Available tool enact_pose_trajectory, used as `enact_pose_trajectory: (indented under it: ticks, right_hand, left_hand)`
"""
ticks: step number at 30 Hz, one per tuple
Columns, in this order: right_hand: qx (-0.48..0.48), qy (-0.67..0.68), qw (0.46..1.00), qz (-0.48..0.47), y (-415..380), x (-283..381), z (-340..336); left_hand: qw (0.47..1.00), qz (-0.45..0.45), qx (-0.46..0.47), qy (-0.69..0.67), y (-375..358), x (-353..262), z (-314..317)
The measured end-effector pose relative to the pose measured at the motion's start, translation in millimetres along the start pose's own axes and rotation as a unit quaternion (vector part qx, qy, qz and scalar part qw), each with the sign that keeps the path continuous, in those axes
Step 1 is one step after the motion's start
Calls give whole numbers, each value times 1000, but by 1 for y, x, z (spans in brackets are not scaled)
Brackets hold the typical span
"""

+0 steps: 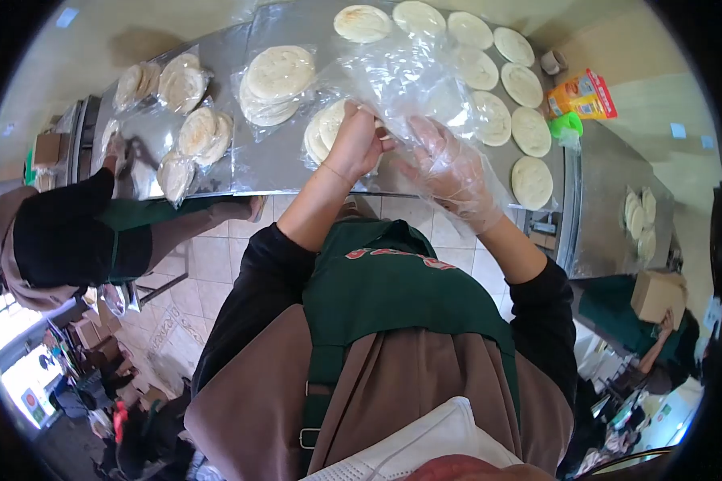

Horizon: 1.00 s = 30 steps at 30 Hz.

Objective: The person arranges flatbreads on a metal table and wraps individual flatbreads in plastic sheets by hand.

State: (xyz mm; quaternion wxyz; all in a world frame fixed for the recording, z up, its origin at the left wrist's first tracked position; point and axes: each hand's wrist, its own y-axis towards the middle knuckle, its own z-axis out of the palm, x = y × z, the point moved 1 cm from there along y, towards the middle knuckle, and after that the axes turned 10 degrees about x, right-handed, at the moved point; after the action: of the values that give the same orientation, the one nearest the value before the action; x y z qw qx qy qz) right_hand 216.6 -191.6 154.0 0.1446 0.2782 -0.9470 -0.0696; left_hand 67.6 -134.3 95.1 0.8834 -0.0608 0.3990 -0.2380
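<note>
My left hand (356, 146) is bare, its fingers curled closed on the edge of a clear plastic bag (405, 76). The bag spreads crumpled and see-through above both hands, over the steel table. My right hand (451, 171) wears a loose clear plastic glove. Its fingers are apart and point toward my left hand, close to the bag's lower edge. Behind my left hand lies a stack of flat round breads (322, 132), partly hidden. Farther up on the left, a bagged stack of breads (277, 80) rests on the table.
Several loose round breads (531, 132) lie in rows at the right. More bagged breads (183, 84) are on the left, where a co-worker (64, 232) stands. An orange pouch (579, 94) and a green cup (565, 124) sit at the right edge. Another person holds a cardboard box (658, 299).
</note>
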Motion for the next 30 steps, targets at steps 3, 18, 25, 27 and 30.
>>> enact_pose_trajectory:
  ticks: [3, 18, 25, 27, 30]
  right_hand:
    - [-55, -64, 995, -53, 7, 4, 13]
    - [-86, 265, 959, -55, 30, 2, 17]
    - [-65, 212, 971, -86, 43, 15, 20]
    - [-51, 233, 970, -51, 42, 23, 18]
    - [-31, 288, 957, -9, 37, 25, 17]
  left_hand:
    - [999, -16, -22, -45, -7, 4, -14]
    - [994, 107, -8, -9, -94, -22, -82]
    - [990, 117, -84, 5, -119, -44, -91]
    - [990, 122, -74, 4, -119, -50, -94]
    - [991, 132, -28, 12, -120, -61, -96]
